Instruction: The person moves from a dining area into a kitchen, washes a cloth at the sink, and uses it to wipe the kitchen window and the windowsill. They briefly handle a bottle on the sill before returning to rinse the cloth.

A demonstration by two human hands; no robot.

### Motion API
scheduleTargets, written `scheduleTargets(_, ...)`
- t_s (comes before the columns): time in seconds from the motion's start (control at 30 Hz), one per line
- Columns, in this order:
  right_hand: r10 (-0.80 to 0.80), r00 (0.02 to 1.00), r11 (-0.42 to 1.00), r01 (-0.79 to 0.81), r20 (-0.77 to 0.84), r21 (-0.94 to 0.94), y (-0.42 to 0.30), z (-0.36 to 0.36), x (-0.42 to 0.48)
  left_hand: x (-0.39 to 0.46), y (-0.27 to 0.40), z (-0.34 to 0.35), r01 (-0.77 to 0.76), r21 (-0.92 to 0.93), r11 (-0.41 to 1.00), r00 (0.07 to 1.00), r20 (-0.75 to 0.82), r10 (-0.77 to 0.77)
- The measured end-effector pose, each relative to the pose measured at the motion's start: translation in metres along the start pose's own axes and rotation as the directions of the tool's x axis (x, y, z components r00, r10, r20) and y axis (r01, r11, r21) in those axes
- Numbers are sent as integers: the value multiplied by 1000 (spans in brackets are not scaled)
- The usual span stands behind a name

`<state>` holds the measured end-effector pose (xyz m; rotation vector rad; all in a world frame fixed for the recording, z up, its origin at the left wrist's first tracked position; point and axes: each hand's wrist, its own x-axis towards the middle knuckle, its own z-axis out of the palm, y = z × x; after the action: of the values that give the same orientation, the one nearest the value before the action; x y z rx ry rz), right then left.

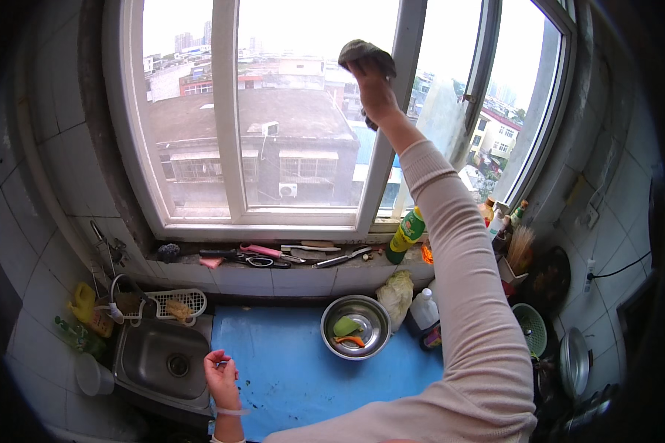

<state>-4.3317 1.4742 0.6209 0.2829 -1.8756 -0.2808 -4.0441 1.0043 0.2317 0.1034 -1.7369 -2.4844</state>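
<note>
My right hand (374, 91) is raised high and grips a dark grey cloth (366, 52) at the window pane (299, 122), near the white upright of the sash (390, 138). Part of the cloth hangs below the wrist. Low on the left, my left hand (222, 379) hovers between the sink and the blue counter cover (288, 376). Its fingers are loosely curled with nothing visible in them, and a pale bangle circles the wrist. My outstretched right sleeve hides part of the sill and counter on the right.
A steel bowl (374, 315) holds green and orange vegetable pieces beside a cabbage (396, 296). Several tools, including a pink-handled peeler (260, 250), line the sill, with a green-yellow bottle (405, 235). The steel sink (155, 354) is at left; bottles and a green colander (529, 330) stand right.
</note>
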Motion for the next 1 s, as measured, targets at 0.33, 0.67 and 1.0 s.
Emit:
scheduleTargets(0.33,-74,964,995,55,255,79,-36,-13,-72,-12,-1,-4,1,-5,1000,1000,28,-1)
scheduleTargets(0.67,245,968,917,-213,-54,338,-33,-16,185,-3,14,-29,-32,-7,999,998,-46,32)
scheduleTargets(1.0,-124,972,918,36,198,395,-124,65,70,-6,12,-51,-26,22,999,996,-80,28)
